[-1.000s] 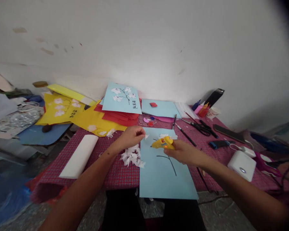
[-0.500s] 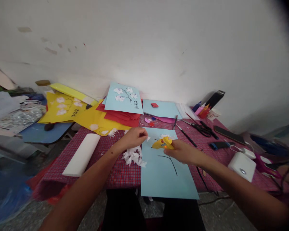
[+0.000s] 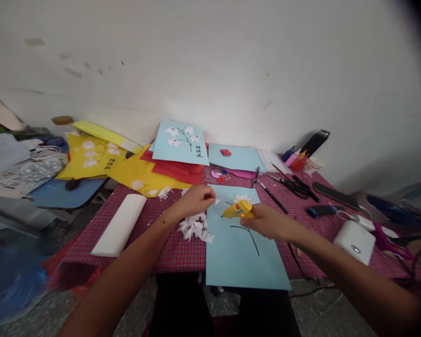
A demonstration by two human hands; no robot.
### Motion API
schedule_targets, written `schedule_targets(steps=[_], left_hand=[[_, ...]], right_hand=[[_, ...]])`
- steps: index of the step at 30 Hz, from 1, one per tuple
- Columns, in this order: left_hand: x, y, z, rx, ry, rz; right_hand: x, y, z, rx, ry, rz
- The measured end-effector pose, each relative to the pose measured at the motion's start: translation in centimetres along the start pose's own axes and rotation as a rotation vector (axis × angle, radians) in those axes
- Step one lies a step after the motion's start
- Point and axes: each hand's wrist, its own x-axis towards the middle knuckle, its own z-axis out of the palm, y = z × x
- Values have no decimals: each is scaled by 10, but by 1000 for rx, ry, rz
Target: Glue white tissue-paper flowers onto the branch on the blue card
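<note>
My right hand (image 3: pixel 261 221) grips a yellow glue gun (image 3: pixel 237 209), its nozzle pointing left and down over a light blue sheet of paper (image 3: pixel 243 267). Between the pinched fingers of my left hand (image 3: pixel 199 200) is a small piece of white paper (image 3: pixel 217 201), held just left of the nozzle. Dark branch lines (image 3: pixel 253 242) are drawn on the sheet. White paper petals (image 3: pixel 243 198) sit at its top, partly behind the glue gun. Beside the sheet's left edge lies a pile of torn white paper pieces (image 3: pixel 195 228), under my left wrist.
A white paper roll (image 3: pixel 119 225) lies at the left. A finished blue flower picture (image 3: pixel 180 142) rests on red paper (image 3: pixel 182 172) at the back. Scissors (image 3: pixel 292 186), a black pen (image 3: pixel 273 198), a box cutter (image 3: pixel 323 211) and a white box (image 3: pixel 355 242) are at the right.
Both hands hold nearly the same positions, with the glue gun and the white paper piece still in them. The whole view has shifted very slightly.
</note>
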Motion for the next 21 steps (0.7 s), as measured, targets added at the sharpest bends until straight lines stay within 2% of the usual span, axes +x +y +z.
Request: schedule_targets(steps=[13, 21], left_hand=[[-1, -1, 2, 3, 8, 10], [-1, 0, 1, -4, -8, 2]], right_hand=[[3, 5, 4, 41, 1, -16], [3, 4, 3, 72, -47, 25]])
